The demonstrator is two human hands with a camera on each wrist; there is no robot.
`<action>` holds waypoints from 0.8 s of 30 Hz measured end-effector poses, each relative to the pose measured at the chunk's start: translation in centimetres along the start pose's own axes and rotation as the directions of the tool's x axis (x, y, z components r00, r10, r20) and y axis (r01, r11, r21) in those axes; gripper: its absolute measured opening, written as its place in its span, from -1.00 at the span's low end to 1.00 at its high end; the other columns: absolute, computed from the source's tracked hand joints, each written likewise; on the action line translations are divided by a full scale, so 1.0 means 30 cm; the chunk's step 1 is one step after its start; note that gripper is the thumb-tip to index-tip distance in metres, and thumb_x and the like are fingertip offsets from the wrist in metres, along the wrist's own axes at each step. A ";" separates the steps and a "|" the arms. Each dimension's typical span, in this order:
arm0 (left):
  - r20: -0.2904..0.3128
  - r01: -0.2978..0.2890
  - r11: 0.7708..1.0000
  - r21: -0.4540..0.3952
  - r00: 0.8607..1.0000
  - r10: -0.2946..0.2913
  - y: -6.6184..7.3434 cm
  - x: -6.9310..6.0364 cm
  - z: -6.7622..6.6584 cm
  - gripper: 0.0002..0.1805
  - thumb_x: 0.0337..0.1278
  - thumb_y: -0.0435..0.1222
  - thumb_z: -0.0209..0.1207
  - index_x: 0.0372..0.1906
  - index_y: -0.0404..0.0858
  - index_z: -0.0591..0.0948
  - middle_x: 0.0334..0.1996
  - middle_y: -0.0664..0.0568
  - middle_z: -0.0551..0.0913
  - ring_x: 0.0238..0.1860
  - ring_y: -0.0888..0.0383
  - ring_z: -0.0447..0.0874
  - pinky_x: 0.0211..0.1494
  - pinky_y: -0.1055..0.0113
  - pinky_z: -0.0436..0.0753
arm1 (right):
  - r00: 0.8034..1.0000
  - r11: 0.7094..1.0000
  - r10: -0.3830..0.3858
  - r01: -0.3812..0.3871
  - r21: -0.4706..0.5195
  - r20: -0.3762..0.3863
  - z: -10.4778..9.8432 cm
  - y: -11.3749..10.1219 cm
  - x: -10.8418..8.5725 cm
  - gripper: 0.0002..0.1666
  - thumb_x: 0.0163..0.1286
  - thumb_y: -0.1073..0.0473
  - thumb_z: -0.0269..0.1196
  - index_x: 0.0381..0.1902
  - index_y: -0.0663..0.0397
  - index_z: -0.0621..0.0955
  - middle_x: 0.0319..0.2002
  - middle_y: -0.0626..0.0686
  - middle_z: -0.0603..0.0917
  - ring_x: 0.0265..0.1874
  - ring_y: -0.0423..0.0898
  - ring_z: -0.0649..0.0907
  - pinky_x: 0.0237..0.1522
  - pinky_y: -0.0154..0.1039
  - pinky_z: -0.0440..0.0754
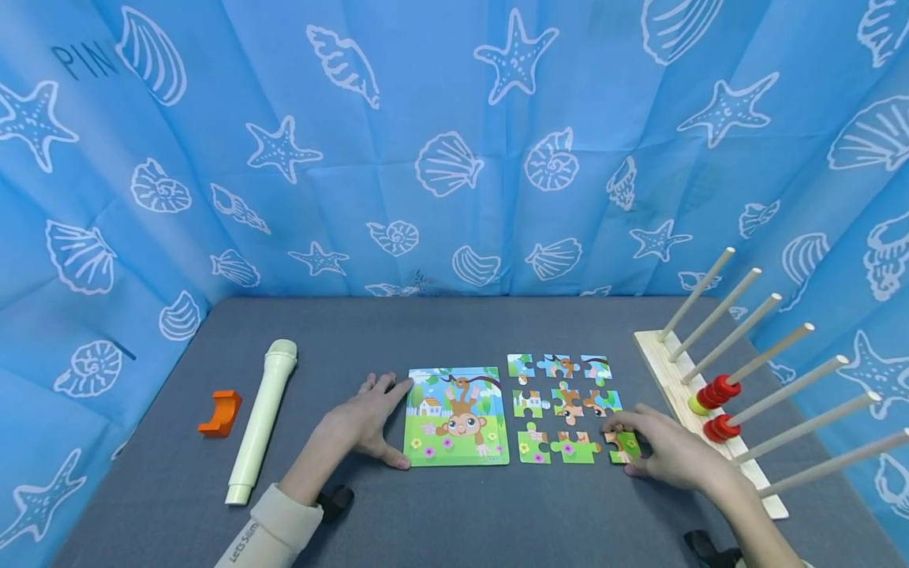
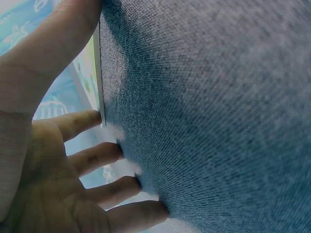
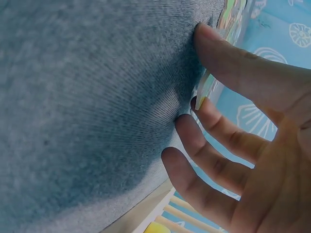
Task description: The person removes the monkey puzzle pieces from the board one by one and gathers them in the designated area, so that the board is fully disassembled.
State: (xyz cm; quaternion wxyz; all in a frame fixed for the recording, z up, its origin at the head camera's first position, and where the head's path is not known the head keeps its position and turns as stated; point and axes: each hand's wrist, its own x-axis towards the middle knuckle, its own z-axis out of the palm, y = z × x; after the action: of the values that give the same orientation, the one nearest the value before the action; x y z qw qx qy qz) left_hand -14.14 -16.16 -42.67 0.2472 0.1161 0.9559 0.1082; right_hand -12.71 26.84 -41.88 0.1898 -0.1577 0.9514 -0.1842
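Note:
A square picture board (image 1: pixel 432 430) with a monkey scene lies flat in the middle of the table. My left hand (image 1: pixel 364 418) is at its left side, thumb at the near corner and index finger at the far one; in the left wrist view the fingers (image 2: pixel 97 158) are spread and rest on the cloth. Right of the board, loose jigsaw pieces (image 1: pixel 568 448) lie in spaced rows. With thumb and fingers my right hand (image 1: pixel 675 454) pinches the near-right corner jigsaw piece (image 1: pixel 628 446), green with a flower, partly covered by the fingers.
At the right stands a wooden peg rack (image 1: pixel 678 379) with red rings (image 1: pixel 719 390) and a yellow-green one. A pale green microphone-shaped stick (image 1: pixel 261 418) and an orange notched block (image 1: pixel 222 414) lie at the left. A blue shell-print curtain (image 1: pixel 440 213) surrounds the grey table.

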 end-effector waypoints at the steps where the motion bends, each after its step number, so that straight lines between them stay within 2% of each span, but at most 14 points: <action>1: 0.001 0.000 1.000 0.000 1.000 0.000 0.001 0.000 0.000 0.38 -0.33 0.21 0.61 0.63 -0.12 0.11 0.63 -0.26 0.05 0.63 -0.41 -0.07 0.48 -0.42 0.29 | 1.000 1.000 0.004 -0.004 -0.003 -0.002 0.000 -0.002 0.002 -0.34 0.02 0.26 0.60 0.13 -0.02 0.66 -0.01 0.11 0.65 -0.08 -0.01 0.60 -0.10 0.09 0.66; 5: -0.001 0.003 1.000 0.000 1.000 -0.003 0.004 0.001 0.001 0.38 -0.33 0.20 0.61 0.64 -0.11 0.11 0.63 -0.26 0.05 0.63 -0.40 -0.07 0.48 -0.43 0.28 | 1.000 0.999 0.029 -0.029 -0.014 0.000 0.001 -0.002 0.006 -0.32 0.02 0.21 0.61 0.16 0.02 0.67 -0.07 0.08 0.64 -0.14 -0.03 0.58 -0.16 0.00 0.62; 10: -0.023 0.000 1.000 -0.006 1.000 -0.001 0.009 -0.002 0.003 0.38 -0.36 0.18 0.63 0.63 -0.11 0.14 0.63 -0.26 0.07 0.63 -0.41 -0.06 0.48 -0.42 0.28 | 0.999 0.999 0.034 -0.034 -0.014 -0.001 0.003 0.003 0.004 -0.45 0.05 0.19 0.60 0.06 -0.03 0.73 -0.18 -0.01 0.60 -0.27 -0.11 0.47 -0.28 -0.19 0.46; 15: -0.041 -0.006 1.000 -0.014 0.999 0.005 0.011 -0.004 0.004 0.38 -0.39 0.16 0.65 0.62 -0.12 0.17 0.62 -0.26 0.09 0.63 -0.41 -0.04 0.48 -0.41 0.29 | 0.999 0.999 0.034 -0.034 -0.022 -0.010 0.004 0.003 0.003 -0.49 0.05 0.19 0.60 0.02 -0.05 0.75 -0.17 -0.02 0.62 -0.27 -0.13 0.48 -0.27 -0.19 0.49; 21: -0.027 -0.011 1.000 -0.028 1.000 0.010 0.002 -0.010 -0.002 0.37 -0.35 0.17 0.63 0.63 -0.10 0.15 0.63 -0.25 0.08 0.64 -0.39 -0.06 0.48 -0.41 0.30 | 1.000 1.000 0.015 -0.015 -0.006 -0.019 0.010 0.006 -0.001 -0.47 0.07 0.20 0.58 0.05 -0.03 0.74 -0.17 -0.01 0.61 -0.30 -0.11 0.45 -0.31 -0.22 0.39; 24: -0.022 -0.015 0.999 -0.034 1.000 0.014 -0.003 -0.014 -0.006 0.37 -0.34 0.17 0.63 0.63 -0.09 0.15 0.63 -0.24 0.08 0.64 -0.38 -0.07 0.47 -0.41 0.30 | 1.000 1.000 0.001 -0.002 -0.004 -0.026 0.014 0.008 -0.001 -0.46 0.08 0.19 0.58 0.06 -0.03 0.73 -0.14 0.00 0.62 -0.27 -0.12 0.47 -0.29 -0.23 0.43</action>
State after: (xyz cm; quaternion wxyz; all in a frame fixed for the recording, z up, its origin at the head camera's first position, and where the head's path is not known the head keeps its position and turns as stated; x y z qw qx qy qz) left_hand -13.88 -16.38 -42.33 0.2377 0.1175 0.9557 0.1274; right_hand -12.56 26.95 -42.31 0.1771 -0.1550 0.9543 -0.1840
